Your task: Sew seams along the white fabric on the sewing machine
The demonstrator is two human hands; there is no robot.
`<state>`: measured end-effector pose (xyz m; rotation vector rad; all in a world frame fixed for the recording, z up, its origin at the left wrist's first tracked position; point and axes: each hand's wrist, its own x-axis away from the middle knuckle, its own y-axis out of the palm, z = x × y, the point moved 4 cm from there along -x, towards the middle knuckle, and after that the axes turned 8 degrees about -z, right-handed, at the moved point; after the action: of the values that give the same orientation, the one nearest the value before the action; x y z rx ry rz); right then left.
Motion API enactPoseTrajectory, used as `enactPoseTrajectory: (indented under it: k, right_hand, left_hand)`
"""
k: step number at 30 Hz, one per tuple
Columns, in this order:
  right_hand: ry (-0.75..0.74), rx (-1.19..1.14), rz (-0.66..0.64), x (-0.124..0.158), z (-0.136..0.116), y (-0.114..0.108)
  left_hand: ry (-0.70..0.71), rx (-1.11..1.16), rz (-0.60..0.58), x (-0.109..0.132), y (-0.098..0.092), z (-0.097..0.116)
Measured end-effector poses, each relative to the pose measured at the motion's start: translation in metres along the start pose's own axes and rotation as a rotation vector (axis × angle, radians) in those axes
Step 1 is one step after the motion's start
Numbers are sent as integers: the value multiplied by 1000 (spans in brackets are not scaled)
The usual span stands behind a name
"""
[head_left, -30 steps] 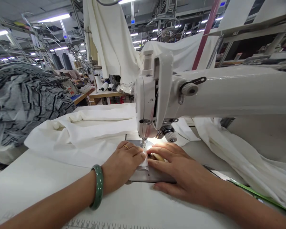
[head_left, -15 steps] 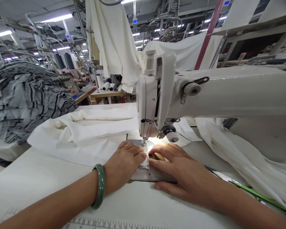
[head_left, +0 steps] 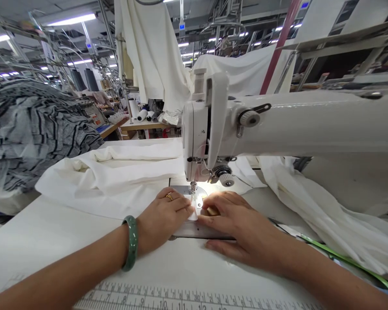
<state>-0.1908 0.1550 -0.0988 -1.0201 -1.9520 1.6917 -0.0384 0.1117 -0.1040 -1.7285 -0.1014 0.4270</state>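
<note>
Right hand (head_left: 233, 226) edges closer to left hand (head_left: 163, 219), both open and pressing down at the edges of a soft, light white fabric scrap (head_left: 192, 214) on the sewing machine's metal plate (head_left: 202, 231), just below the needle (head_left: 192, 187).

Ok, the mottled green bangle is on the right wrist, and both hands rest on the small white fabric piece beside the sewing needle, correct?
No: the mottled green bangle is on the left wrist, as the head view shows. The left hand and right hand rest on the small white fabric piece beside the steel sewing needle.
</note>
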Motion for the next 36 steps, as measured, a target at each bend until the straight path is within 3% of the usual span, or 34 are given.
enactPoseTrajectory:
  k: [6,13,17,22,27,32,36]
  right_hand:
    - [-42,-10,17,1,-1,0]
    - [-49,-45,31,2,-1,-1]
    - [-45,-79,72,2,4,-1]
    - [-39,-17,-82,0,3,3]
    - [-23,-3,-96,-2,3,0]
    - [19,-2,-67,-4,6,0]
    - [149,7,-48,-4,9,1]
  left_hand:
    - [88,-84,125,1,-6,8]
    - [69,-108,61,-2,-6,8]
    - [73,-104,87,0,-6,7]
    - [95,53,85,5,-4,-2]
    - [97,235,-9,5,-2,-14]
    - [80,259,-19,-1,0,-22]
    - [110,235,-34,-6,1,-30]
